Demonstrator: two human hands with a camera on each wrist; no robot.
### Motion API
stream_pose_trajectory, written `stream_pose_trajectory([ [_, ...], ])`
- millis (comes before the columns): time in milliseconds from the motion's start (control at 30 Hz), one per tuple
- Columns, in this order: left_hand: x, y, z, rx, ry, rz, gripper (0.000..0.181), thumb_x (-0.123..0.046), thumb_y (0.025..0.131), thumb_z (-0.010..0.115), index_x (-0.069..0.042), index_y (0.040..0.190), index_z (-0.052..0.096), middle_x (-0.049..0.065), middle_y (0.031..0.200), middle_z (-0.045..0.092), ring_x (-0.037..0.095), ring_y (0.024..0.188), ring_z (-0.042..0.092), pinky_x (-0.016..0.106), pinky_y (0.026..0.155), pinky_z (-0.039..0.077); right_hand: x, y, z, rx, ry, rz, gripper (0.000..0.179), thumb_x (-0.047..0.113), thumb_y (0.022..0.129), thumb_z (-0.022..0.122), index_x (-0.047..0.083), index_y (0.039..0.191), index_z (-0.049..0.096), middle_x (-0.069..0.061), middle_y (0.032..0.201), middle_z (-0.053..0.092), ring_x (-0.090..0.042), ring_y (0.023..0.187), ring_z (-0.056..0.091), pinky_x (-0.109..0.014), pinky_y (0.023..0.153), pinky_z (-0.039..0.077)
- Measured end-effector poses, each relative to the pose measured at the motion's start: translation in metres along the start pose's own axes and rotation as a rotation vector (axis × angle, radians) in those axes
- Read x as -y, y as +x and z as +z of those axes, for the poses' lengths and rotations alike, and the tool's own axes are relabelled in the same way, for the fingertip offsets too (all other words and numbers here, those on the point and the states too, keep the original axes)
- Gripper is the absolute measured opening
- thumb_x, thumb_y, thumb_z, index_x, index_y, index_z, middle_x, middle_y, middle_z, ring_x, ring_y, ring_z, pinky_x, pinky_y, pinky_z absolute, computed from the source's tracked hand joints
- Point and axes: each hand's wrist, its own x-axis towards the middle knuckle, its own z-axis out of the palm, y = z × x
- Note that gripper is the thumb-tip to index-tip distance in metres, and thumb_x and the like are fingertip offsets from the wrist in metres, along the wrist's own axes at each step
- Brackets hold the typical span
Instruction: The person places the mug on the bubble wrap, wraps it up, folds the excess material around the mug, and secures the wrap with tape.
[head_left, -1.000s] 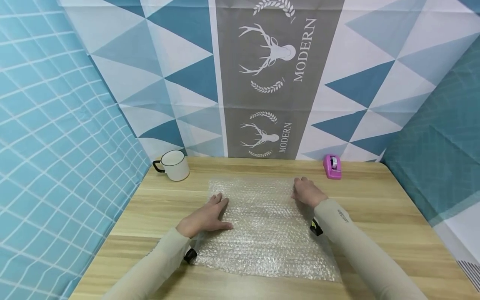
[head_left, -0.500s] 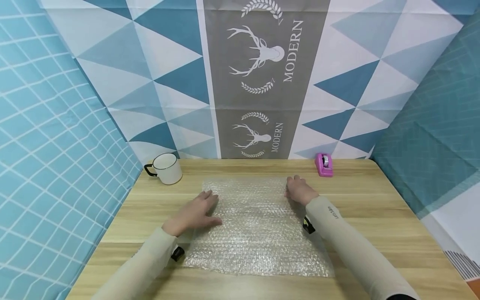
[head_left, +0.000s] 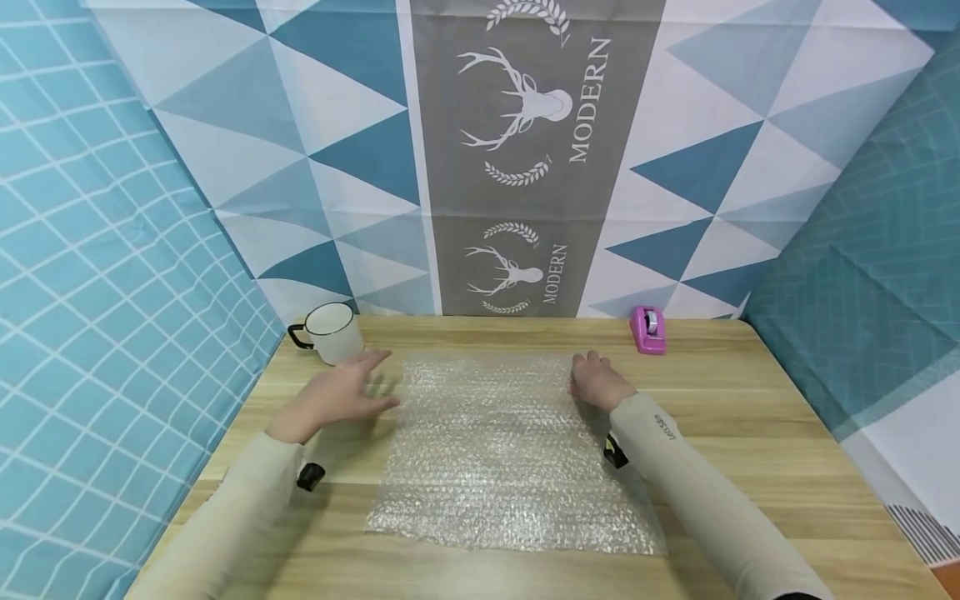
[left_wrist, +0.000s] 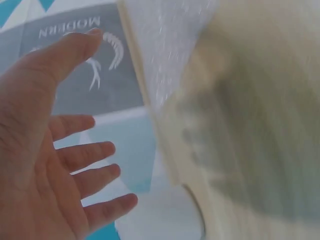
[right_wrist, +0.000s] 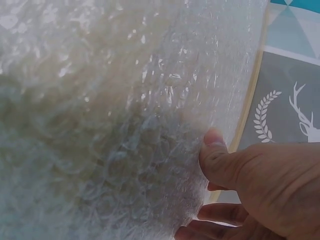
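A clear sheet of bubble wrap (head_left: pixel 495 467) lies spread flat on the wooden table. My right hand (head_left: pixel 600 383) is at its far right edge, and in the right wrist view the thumb (right_wrist: pixel 215 155) lies on top of the wrap with the other fingers curled at the edge, pinching it. Off the sheet's left side, my left hand (head_left: pixel 337 398) hovers above the table, fingers spread and nothing held. Just beyond those fingers stands a white enamel mug (head_left: pixel 333 332) with a black handle and dark rim; it also shows, partly cut off, in the left wrist view.
A pink tape dispenser (head_left: pixel 648 330) stands at the back right of the wooden table (head_left: pixel 750 467). Behind the table hangs a patterned cloth (head_left: pixel 517 192) with deer heads and triangles. A blue checked cloth (head_left: pixel 112 292) closes off the left side.
My left hand has lifted off the bubble wrap and moved left toward the mug. The right hand stays at the far right edge of the sheet. The head view has shifted slightly.
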Motion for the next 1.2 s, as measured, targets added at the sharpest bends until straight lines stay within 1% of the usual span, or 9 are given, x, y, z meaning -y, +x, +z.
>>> stream_pose_trajectory([
  [200, 0.027, 0.003, -0.022, -0.010, -0.070, -0.035, 0.091, -0.051, 0.093, 0.072, -0.001, 0.158, 0.034, 0.028, 0.157, 0.042, 0.049, 0.141, 0.044, 0.064, 0.112, 0.040, 0.000, -0.001, 0.002, 0.003, -0.012, 0.009, 0.043, 0.017, 0.099, 0.065, -0.011, 0.129, 0.051, -0.035, 0.126, 0.049, -0.052, 0.119, 0.051, -0.065, 0.102, 0.048],
  [267, 0.036, 0.002, -0.028, -0.035, -0.082, -0.041, 0.089, -0.050, 0.095, 0.071, 0.001, 0.158, 0.033, 0.028, 0.158, 0.040, 0.049, 0.142, 0.043, 0.064, 0.113, 0.040, 0.000, -0.001, 0.002, -0.002, -0.023, 0.000, 0.042, 0.016, 0.099, 0.064, -0.011, 0.127, 0.051, -0.036, 0.124, 0.050, -0.053, 0.117, 0.052, -0.065, 0.101, 0.049],
  [333, 0.043, 0.001, -0.034, -0.080, -0.089, -0.045, 0.087, -0.047, 0.096, 0.071, 0.002, 0.157, 0.034, 0.029, 0.156, 0.043, 0.048, 0.130, 0.055, 0.064, 0.105, 0.046, 0.001, -0.001, 0.002, -0.004, -0.037, -0.006, 0.041, 0.016, 0.099, 0.064, -0.012, 0.126, 0.051, -0.036, 0.123, 0.050, -0.052, 0.115, 0.052, -0.064, 0.101, 0.049],
  [433, 0.053, -0.002, -0.043, -0.150, -0.095, -0.058, 0.082, -0.044, 0.097, 0.070, 0.001, 0.156, 0.037, 0.030, 0.153, 0.046, 0.048, 0.122, 0.060, 0.065, 0.100, 0.048, 0.001, -0.001, 0.002, 0.000, -0.052, -0.002, 0.040, 0.016, 0.100, 0.063, -0.012, 0.125, 0.051, -0.036, 0.122, 0.050, -0.052, 0.115, 0.052, -0.063, 0.102, 0.048],
  [500, 0.058, -0.003, -0.050, -0.177, -0.112, -0.073, 0.080, -0.041, 0.097, 0.070, 0.002, 0.156, 0.037, 0.031, 0.152, 0.046, 0.050, 0.123, 0.057, 0.067, 0.100, 0.046, 0.001, -0.002, 0.001, 0.004, -0.052, 0.004, 0.040, 0.016, 0.100, 0.062, -0.012, 0.126, 0.050, -0.036, 0.123, 0.050, -0.051, 0.116, 0.052, -0.063, 0.102, 0.048],
  [600, 0.067, -0.007, -0.058, -0.190, -0.142, -0.112, 0.081, -0.040, 0.098, 0.069, 0.001, 0.158, 0.032, 0.033, 0.154, 0.042, 0.055, 0.138, 0.042, 0.071, 0.106, 0.039, 0.002, -0.002, 0.001, 0.011, -0.050, 0.006, 0.040, 0.015, 0.100, 0.062, -0.012, 0.126, 0.050, -0.036, 0.122, 0.049, -0.051, 0.115, 0.051, -0.063, 0.101, 0.049],
  [700, 0.073, -0.014, -0.065, -0.205, -0.172, -0.164, 0.085, -0.042, 0.099, 0.068, -0.001, 0.160, 0.027, 0.034, 0.154, 0.041, 0.057, 0.139, 0.039, 0.072, 0.105, 0.037, 0.001, -0.001, 0.003, 0.021, -0.048, 0.006, 0.040, 0.015, 0.100, 0.060, -0.012, 0.127, 0.050, -0.035, 0.122, 0.049, -0.050, 0.115, 0.051, -0.063, 0.100, 0.049],
  [867, 0.082, -0.022, -0.071, -0.245, -0.188, -0.214, 0.084, -0.043, 0.101, 0.065, 0.000, 0.161, 0.024, 0.036, 0.152, 0.042, 0.059, 0.134, 0.042, 0.074, 0.101, 0.039, 0.001, -0.001, 0.004, 0.035, -0.066, 0.004, 0.039, 0.016, 0.104, 0.055, -0.012, 0.130, 0.048, -0.034, 0.124, 0.049, -0.047, 0.116, 0.051, -0.060, 0.099, 0.050],
  [1200, 0.107, -0.024, -0.064, -0.307, -0.279, -0.355, 0.077, -0.045, 0.107, 0.050, -0.002, 0.163, 0.018, 0.035, 0.157, 0.036, 0.061, 0.136, 0.039, 0.075, 0.103, 0.038, 0.001, -0.002, 0.004, 0.039, -0.058, -0.003, 0.032, 0.015, 0.104, 0.055, -0.009, 0.125, 0.050, -0.033, 0.123, 0.048, -0.045, 0.113, 0.050, -0.060, 0.097, 0.051],
])
